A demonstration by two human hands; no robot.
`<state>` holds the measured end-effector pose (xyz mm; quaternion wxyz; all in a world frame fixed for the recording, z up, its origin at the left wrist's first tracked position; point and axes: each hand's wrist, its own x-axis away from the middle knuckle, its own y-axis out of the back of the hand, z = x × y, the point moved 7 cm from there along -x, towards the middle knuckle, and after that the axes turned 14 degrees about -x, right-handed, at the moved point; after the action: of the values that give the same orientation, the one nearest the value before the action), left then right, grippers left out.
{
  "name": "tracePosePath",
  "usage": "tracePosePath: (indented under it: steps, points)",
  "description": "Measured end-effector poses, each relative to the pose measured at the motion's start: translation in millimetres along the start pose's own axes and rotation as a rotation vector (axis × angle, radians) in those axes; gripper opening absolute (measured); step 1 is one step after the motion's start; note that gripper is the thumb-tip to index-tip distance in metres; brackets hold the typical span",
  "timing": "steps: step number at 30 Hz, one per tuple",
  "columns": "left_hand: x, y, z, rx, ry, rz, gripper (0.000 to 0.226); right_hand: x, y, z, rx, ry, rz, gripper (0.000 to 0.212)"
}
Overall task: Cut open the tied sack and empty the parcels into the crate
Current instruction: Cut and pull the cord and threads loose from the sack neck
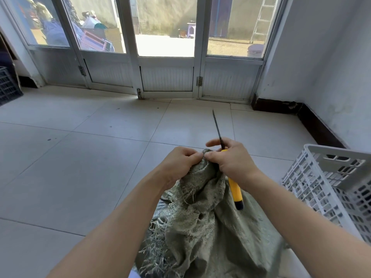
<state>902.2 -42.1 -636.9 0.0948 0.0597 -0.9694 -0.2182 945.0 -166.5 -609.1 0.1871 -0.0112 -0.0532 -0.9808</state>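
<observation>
Right, the tiled floor (80,157) carries it all: the green woven sack (210,227) slumps at its near edge with its bunched neck raised, and the white slatted crate (329,189) is just beside it, rightward. My left hand (178,165) pinches the neck. The fingers of my right hand (232,161) curl round the yellow utility knife (235,191) and nip the neck too. I judge the bared blade (217,127) could slip off the weave into the left hand. The knife's long axis runs near to far, with the blade pointing away.
</observation>
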Motion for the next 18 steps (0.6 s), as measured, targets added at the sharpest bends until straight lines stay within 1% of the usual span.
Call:
tracePosePath:
  steps: [1, 3, 6, 9, 11, 12, 15, 16, 17, 18]
  points:
    - [0, -1, 0, -0.008, -0.002, 0.007, 0.028, 0, -3, 1, 0.033, 0.022, 0.017, 0.011]
    - [1, -2, 0, -0.017, -0.007, 0.021, 0.029, -1, -5, 3, 0.136, 0.073, 0.015, 0.003]
    - [2, -3, 2, -0.030, -0.011, 0.046, 0.028, -1, -3, 4, 0.259, 0.128, -0.009, 0.009]
    - [4, -5, 2, -0.001, -0.016, 0.051, 0.026, -1, -2, 3, 0.324, 0.102, -0.004, 0.013]
    - [3, -5, 1, 0.032, -0.012, 0.042, 0.023, -2, 1, 0, 0.283, 0.064, -0.013, 0.014]
    - [2, -4, 0, 0.055, -0.006, 0.036, 0.021, -3, 4, -2, 0.252, 0.051, -0.016, 0.011]
    - [1, 0, -1, 0.116, -0.005, 0.025, 0.021, -3, 5, -7, 0.119, -0.013, 0.052, 0.014]
    - [0, 1, -1, 0.107, -0.005, 0.012, 0.022, -3, 4, -9, 0.081, -0.041, 0.074, 0.007]
    - [-1, 3, 0, 0.088, -0.001, -0.018, 0.023, -3, 4, -10, 0.066, -0.060, 0.077, 0.008]
    - [-2, 5, 1, 0.065, 0.000, -0.069, 0.021, -3, 5, -11, 0.061, -0.082, 0.065, 0.015]
